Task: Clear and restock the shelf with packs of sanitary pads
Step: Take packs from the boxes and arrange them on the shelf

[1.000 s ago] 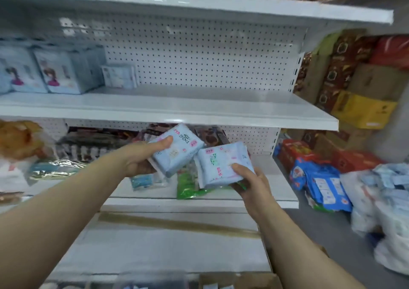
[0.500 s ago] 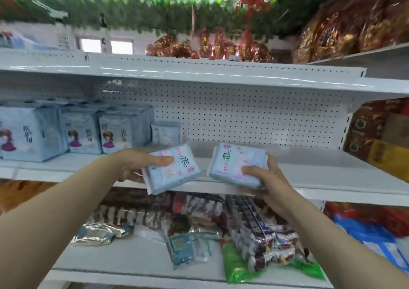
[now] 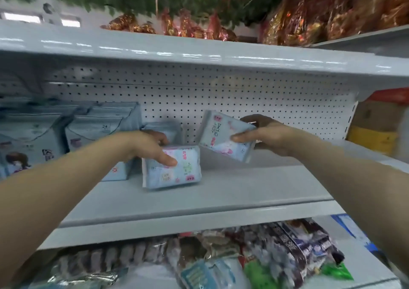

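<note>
1. Our left hand (image 3: pixel 150 149) pinches a soft pad pack (image 3: pixel 183 173), thumb on its face and fingers behind. Its lower edge sits on or just above the white shelf (image 3: pixel 199 202); we cannot tell which. If we let go too early, it may flop forward towards the near lip.
2. Our right hand (image 3: pixel 270 138) grips a second pack (image 3: pixel 221 140), tilted and clear above the shelf, further right. Its slick film wrapper could slip from thumb and fingers.
3. Pushing left could topple the tall boxy packs (image 3: pixel 99 129) standing just beside.
4. Both packs are flat, pillowy rectangles in glossy pale-blue film with crimped ends. The shelf looks like smooth painted metal, backed by a perforated panel (image 3: pixel 221 94).
</note>
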A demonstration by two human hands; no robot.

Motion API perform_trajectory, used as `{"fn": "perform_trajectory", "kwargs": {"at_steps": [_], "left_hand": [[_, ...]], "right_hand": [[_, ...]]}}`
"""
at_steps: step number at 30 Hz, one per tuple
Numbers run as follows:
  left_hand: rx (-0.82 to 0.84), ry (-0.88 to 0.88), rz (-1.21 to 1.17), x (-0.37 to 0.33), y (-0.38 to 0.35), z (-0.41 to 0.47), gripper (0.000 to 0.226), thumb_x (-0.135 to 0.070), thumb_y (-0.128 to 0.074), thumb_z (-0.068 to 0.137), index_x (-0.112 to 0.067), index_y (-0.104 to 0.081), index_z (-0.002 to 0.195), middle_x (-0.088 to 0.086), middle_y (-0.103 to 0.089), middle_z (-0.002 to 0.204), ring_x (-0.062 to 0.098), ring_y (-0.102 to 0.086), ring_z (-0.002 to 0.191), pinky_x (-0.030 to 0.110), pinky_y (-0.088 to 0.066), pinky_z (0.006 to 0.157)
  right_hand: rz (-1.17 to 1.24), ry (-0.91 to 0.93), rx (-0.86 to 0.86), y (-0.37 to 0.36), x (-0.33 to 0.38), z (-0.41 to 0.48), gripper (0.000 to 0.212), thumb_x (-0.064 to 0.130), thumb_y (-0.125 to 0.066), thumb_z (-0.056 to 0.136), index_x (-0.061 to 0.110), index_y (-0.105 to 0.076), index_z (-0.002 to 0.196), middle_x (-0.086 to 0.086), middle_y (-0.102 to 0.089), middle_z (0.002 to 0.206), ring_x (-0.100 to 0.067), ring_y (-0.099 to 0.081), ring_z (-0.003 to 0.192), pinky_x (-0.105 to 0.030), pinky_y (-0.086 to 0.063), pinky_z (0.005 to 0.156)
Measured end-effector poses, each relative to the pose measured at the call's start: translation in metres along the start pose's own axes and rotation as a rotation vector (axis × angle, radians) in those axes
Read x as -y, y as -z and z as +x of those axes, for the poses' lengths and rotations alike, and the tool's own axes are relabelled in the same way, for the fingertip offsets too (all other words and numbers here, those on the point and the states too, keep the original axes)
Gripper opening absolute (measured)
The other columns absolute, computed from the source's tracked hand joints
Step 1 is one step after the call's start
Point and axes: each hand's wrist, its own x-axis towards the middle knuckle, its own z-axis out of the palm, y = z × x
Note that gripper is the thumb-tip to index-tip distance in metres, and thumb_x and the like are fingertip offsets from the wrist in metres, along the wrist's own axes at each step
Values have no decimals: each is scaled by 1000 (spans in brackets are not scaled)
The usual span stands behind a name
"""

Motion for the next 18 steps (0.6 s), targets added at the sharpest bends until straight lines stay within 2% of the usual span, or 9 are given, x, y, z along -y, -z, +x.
{"fn": "perform_trajectory", "kwargs": {"at_steps": [2,4,6,8,14,18], "left_hand": [[10,-13,139,-5,3,12,66,-45,-84,75,-26,-50,129,-4,-52,136,21,-50,122,36,-41,108],[-10,-32,293,-11,7,19,61,-47,-83,75,-24,-52,123,-3,-57,126,21,-55,115,36,-46,101],[-59,-58,431,-17,10,25,61,-47,-81,77,-21,-53,125,-3,-57,122,20,-54,111,30,-46,91],[-106,-65,540,-18,13,31,68,-51,-81,77,-21,-50,129,-4,-54,116,19,-52,108,28,-44,88],[-177,-60,582,0,21,48,71,-52,-84,71,-28,-51,129,0,-46,112,21,-47,107,36,-48,98],[-235,-30,628,8,21,51,73,-52,-85,69,-33,-51,131,4,-40,114,23,-47,102,38,-48,95]], "right_hand": [[-106,-19,66,5,5,6,68,16,-92,68,15,-59,127,-4,-74,116,-22,-70,110,-37,-56,95],[-180,-17,82,9,9,8,52,13,-88,73,11,-65,120,-4,-76,110,-20,-71,106,-38,-55,98],[-202,-2,53,13,9,10,46,9,-86,74,11,-66,116,-4,-77,108,-19,-72,104,-36,-55,98],[-207,6,40,15,8,10,47,6,-85,74,14,-66,116,-3,-76,108,-19,-71,105,-34,-55,97],[-208,25,57,19,-1,6,44,4,-83,76,13,-66,115,-4,-77,106,-18,-71,104,-30,-56,92],[-234,21,96,18,-1,4,45,5,-81,78,12,-65,119,-5,-77,107,-17,-72,104,-30,-56,92]]}}
